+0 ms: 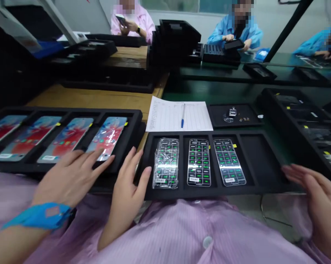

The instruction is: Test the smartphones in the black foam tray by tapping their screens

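Observation:
A black tray (182, 194) with several compartments lies in front of me. Three phones with dark screens of green and white tiles sit in it: a left phone (166, 163) in crinkled clear wrap, a middle phone (199, 161) and a right phone (229, 161). Its rightmost compartment holds nothing. My left hand (129, 194) is at the tray's left edge, open, fingers stretched and thumb apart. By the right end is my right hand (316, 194), open and slightly blurred. Whether either hand touches the tray I cannot tell.
A co-worker's hand (69, 176) with a blue wristband reaches over a phone tray (136, 128) at left. Behind my tray are a paper form (165, 113), a pen (182, 117) and a small tray (220, 110) of metal parts. More trays (270, 99) stand right; people sit opposite.

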`<state>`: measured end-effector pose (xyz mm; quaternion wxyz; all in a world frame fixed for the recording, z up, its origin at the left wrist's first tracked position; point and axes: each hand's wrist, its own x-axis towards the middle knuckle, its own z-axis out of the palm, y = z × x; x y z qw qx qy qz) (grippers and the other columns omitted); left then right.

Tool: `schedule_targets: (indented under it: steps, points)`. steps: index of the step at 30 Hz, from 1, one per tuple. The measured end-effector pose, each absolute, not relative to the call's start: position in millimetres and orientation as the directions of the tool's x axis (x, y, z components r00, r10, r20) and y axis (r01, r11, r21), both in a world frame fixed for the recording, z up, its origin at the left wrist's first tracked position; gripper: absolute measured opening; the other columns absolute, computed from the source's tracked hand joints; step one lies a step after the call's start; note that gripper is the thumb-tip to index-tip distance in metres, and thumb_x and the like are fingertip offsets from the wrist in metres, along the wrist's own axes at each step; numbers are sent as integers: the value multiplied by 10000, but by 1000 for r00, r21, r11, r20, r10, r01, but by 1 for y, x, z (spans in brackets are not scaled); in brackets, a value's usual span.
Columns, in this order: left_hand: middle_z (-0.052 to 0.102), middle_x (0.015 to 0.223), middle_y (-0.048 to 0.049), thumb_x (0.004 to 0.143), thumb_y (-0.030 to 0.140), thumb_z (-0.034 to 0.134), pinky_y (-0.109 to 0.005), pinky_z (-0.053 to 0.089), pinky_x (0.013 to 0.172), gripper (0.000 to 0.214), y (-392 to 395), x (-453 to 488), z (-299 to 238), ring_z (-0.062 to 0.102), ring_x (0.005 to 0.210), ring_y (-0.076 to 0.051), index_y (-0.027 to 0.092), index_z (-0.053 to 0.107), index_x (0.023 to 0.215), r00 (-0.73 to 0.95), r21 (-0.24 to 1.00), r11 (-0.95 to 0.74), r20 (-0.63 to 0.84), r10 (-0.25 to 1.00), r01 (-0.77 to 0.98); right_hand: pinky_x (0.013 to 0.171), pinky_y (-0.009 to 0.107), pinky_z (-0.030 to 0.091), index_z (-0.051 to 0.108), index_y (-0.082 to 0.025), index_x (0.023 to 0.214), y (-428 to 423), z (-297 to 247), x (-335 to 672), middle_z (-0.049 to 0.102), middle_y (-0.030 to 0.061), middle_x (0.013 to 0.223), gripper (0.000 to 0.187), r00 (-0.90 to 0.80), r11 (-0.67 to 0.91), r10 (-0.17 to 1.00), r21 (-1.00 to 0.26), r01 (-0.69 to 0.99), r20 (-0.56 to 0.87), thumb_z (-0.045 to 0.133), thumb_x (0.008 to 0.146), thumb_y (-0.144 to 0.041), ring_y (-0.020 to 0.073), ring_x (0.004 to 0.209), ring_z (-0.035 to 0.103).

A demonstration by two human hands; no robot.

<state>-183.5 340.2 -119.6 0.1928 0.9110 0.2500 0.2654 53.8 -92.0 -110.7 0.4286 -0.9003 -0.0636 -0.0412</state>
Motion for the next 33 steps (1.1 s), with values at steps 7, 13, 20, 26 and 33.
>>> schedule_targets:
  steps: [7, 13, 20, 26, 33]
  points:
    - [384, 1622, -86, 972, 296, 534, -556, 341, 1230, 521, 323, -163, -127, 314, 1520, -325, 289, 462, 1488, 682, 412, -838, 498, 535, 357, 1077, 566, 451, 622, -71, 1352, -57, -140, 90, 652, 231, 1325, 852, 987, -807, -23, -585, 76, 160, 374, 880, -736, 423, 1258, 598]
    - [471, 1553, -159, 1011, 356, 478, -560, 381, 1200, 410, 328, -153, -121, 394, 1479, -329, 197, 565, 1379, 704, 429, -842, 484, 520, 327, 1036, 587, 469, 588, -69, 1394, -57, -141, 84, 636, 252, 1342, 861, 986, -829, -6, -552, 89, 166, 429, 878, -740, 444, 1243, 601]
    - [529, 1506, -164, 1030, 371, 435, -515, 396, 1194, 414, 320, -150, -113, 462, 1437, -303, 157, 607, 1339, 695, 471, -820, 469, 546, 326, 1093, 594, 440, 586, -75, 1345, -32, -130, 79, 588, 261, 1394, 671, 911, -801, 146, -494, 338, 386, 466, 949, -604, 406, 1314, 553]
    - [624, 1394, -174, 1032, 332, 402, -478, 423, 1174, 409, 318, -139, -108, 552, 1352, -287, 116, 670, 1254, 690, 465, -841, 512, 511, 277, 1099, 525, 495, 567, -163, 1344, 24, -106, 66, 686, 151, 1301, 396, 723, -544, 522, -477, 691, 453, 454, 985, -286, 292, 1299, 600]
    - [659, 1345, -161, 1022, 319, 408, -496, 431, 1167, 387, 324, -133, -118, 555, 1349, -283, 132, 692, 1207, 695, 498, -833, 511, 506, 240, 1109, 572, 486, 571, -124, 1295, 47, -90, 92, 741, 125, 1203, 428, 593, -494, 744, -344, 799, 308, 394, 906, -119, 293, 1186, 677]
